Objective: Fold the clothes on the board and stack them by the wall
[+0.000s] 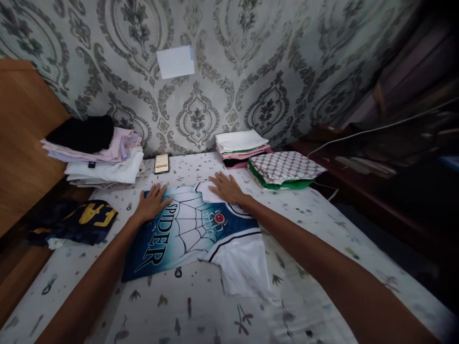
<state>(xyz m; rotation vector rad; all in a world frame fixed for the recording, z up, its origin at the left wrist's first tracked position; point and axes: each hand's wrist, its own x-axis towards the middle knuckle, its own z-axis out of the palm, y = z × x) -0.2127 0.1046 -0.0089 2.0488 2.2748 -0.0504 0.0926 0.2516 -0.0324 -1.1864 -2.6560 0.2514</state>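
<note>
Left hand (pixel 152 203) and right hand (pixel 227 188), open and apart, touch my shirt (pixel 193 222) along its far side; its length runs left to right.

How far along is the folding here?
Seemingly done: the tall left stack, the small middle stack and the patterned bundle, all folded. In hand: the spider shirt, spread flat under the left hand and right hand. Probably left: folding that shirt; whether the dark garment is finished, I cannot tell.
</note>
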